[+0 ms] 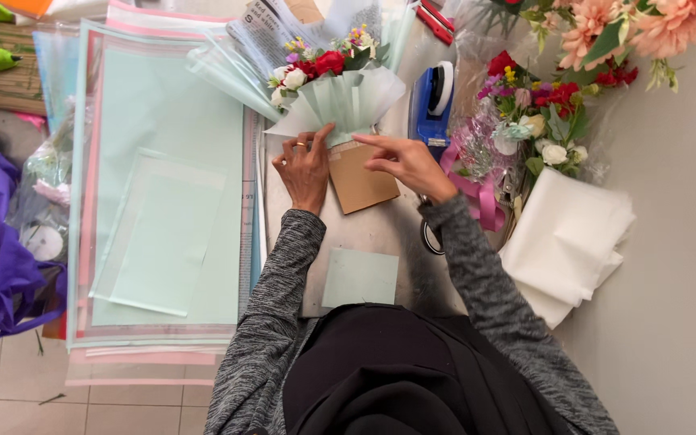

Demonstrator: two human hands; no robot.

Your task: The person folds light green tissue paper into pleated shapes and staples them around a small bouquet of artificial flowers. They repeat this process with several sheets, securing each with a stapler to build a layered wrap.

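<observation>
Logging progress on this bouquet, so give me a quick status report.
Left hand and right hand both pinching the mint wrap at the bouquet's neck. Brown paper beneath. Tape dispenser close right.

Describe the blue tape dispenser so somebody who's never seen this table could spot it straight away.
Start at the small bouquet in pale green paper that both hands are working on at the middle of the table. Just beyond the right hand, beside the bouquet's folded wrap, stands the tape dispenser. It is the only solid blue plastic thing there, with a white roll on top, unlike the soft flowers and papers around it.
</observation>
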